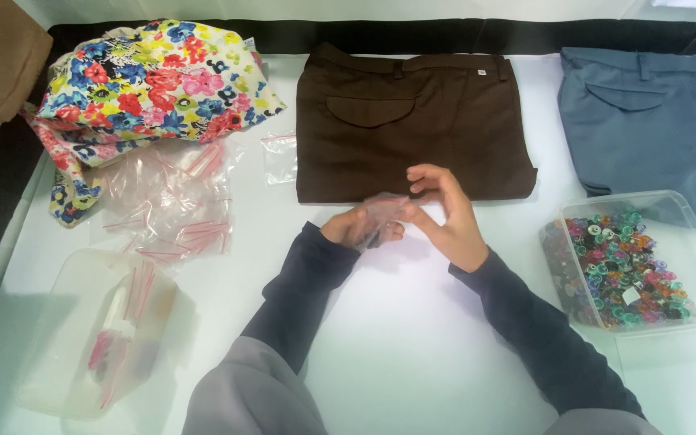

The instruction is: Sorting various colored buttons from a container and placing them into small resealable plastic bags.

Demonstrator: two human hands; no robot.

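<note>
The small clear plastic zip bag [382, 211], pinched between the fingers of the left hand [356, 227] and right hand [445, 213] just in front of the folded brown trousers [412, 121], appears light, limp and slippery, so grip its edges.

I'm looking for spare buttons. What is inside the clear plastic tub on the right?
The clear plastic tub holds a heap of small colourful buttons, piled toward its left side. Whatever lies beneath the top layer is covered.
</note>
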